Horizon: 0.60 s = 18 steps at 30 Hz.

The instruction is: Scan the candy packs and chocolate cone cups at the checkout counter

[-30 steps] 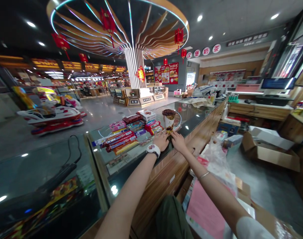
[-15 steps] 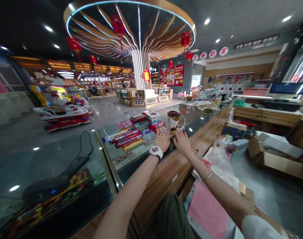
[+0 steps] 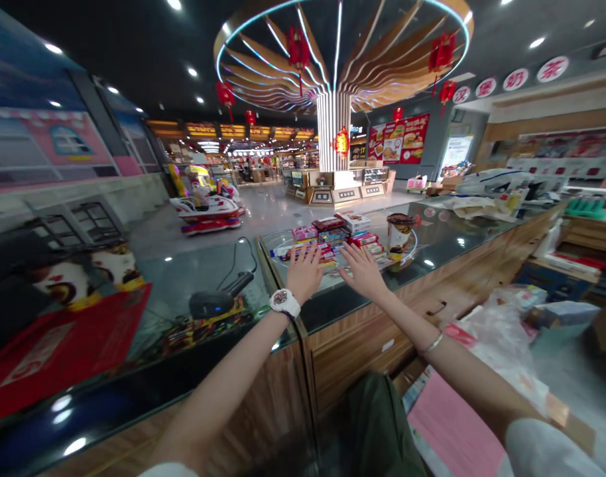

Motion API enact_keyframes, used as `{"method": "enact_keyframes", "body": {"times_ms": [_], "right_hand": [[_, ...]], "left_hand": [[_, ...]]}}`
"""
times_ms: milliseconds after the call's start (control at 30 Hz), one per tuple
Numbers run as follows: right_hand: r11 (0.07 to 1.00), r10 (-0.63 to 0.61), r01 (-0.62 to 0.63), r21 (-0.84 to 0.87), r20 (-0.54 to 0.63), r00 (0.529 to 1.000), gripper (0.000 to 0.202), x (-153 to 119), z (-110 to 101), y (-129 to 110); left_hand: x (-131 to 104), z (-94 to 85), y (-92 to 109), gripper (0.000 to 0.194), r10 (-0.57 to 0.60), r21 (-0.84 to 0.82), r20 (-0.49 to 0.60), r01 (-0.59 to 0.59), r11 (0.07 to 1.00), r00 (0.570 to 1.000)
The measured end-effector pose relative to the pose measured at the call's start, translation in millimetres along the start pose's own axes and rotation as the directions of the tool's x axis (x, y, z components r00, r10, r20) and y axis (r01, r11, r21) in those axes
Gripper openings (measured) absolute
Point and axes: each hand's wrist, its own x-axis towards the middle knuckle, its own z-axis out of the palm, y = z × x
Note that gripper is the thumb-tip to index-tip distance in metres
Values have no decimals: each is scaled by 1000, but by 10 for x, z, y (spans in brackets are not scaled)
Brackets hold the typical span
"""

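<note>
My left hand (image 3: 304, 273), with a white watch (image 3: 285, 301) at the wrist, has its fingers stretched out over the long candy packs (image 3: 327, 253) on the glass counter. Whether it touches them I cannot tell. My right hand (image 3: 364, 271) also has its fingers spread, just in front of the red snack packs (image 3: 367, 242). Behind the hands lie small snack boxes: a pink box (image 3: 304, 233), a dark red pack (image 3: 331, 224) and a white box (image 3: 355, 222). A brown-and-white paper cup (image 3: 400, 237) stands upright to the right of my right hand. Both hands look empty.
On the left counter section lie a black handheld scanner (image 3: 218, 299) with a cable and a red mat (image 3: 79, 344); more patterned cups (image 3: 118, 265) stand behind it. A plastic bag (image 3: 502, 324) and pink sheet (image 3: 452, 414) are low on the right.
The view has turned left. My left hand has gone left from the red packs beside the cup to the long candy packs. My right hand has moved left, away from the cup.
</note>
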Motion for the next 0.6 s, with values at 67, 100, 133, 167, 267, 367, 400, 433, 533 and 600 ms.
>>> {"method": "enact_keyframes", "body": {"times_ms": [67, 100, 133, 167, 267, 367, 400, 433, 533, 600], "right_hand": [[998, -49, 48, 44, 17, 999, 55, 70, 34, -253], [995, -71, 69, 66, 23, 997, 55, 104, 52, -385], [992, -92, 89, 90, 27, 995, 55, 137, 71, -520], [988, -113, 108, 114, 31, 993, 55, 169, 90, -657], [969, -171, 161, 185, 41, 984, 56, 265, 140, -1067], [945, -228, 211, 250, 41, 973, 56, 365, 184, -1456], [935, -248, 229, 270, 38, 968, 56, 399, 197, -1578], [924, -269, 248, 292, 33, 963, 56, 434, 212, -1699], [884, -326, 298, 360, 20, 945, 56, 541, 265, -2050], [858, -350, 313, 407, 18, 937, 55, 614, 314, -2287]], "left_hand": [[-179, -122, -164, 52, -42, 18, -4, 42, 999, 999], [-268, -185, -242, 52, -65, 26, -11, 65, 998, 998], [-355, -250, -318, 52, -88, 35, -20, 89, 995, 996], [-442, -317, -392, 51, -111, 43, -31, 113, 993, 993], [-690, -533, -610, 50, -182, 70, -55, 186, 980, 982], [-920, -754, -835, 51, -254, 105, -70, 261, 960, 965], [-992, -823, -914, 51, -276, 117, -75, 283, 952, 958], [-1061, -887, -995, 51, -297, 130, -82, 306, 943, 951], [-1256, -1051, -1252, 52, -364, 169, -97, 376, 911, 926], [-1380, -1135, -1430, 52, -411, 189, -107, 424, 886, 906]]}}
